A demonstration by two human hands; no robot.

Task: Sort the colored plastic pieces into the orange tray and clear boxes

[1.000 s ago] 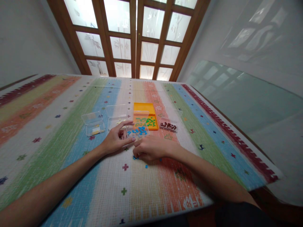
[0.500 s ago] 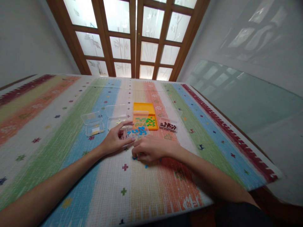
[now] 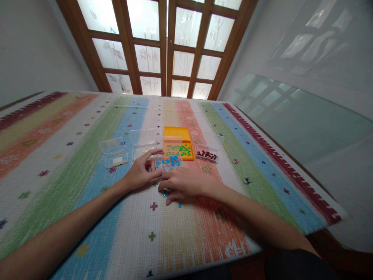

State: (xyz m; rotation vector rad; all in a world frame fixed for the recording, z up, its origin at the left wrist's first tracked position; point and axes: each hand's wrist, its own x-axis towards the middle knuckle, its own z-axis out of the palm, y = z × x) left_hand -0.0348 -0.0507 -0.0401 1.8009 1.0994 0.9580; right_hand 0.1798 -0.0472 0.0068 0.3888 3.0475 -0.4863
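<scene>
My left hand [image 3: 140, 171] curves round the left side of a clear plastic box [image 3: 163, 158], thumb at its near edge and index finger along its far edge. Small blue pieces [image 3: 174, 160] lie inside that box. Just in front of it, my right hand [image 3: 185, 183] hovers low over the tablecloth with thumb and fingers parted. Between those fingertips a small blue piece [image 3: 165, 193] shows on the cloth. Another blue square [image 3: 180, 205] lies a little nearer to me. Part of the box's near side is hidden behind my hands.
Behind the blue pieces stands an open yellow-orange case [image 3: 190, 155] with green pieces. To the right is a clear box of dark brown pieces [image 3: 207, 155]. Two more open clear boxes stand left, one with yellow bits [image 3: 124, 158]. A striped tablecloth [image 3: 136, 233] covers the table.
My right thumb and fingers have spread apart, and the blue piece beneath them shows more. My left hand stays at the box almost unmoved.
</scene>
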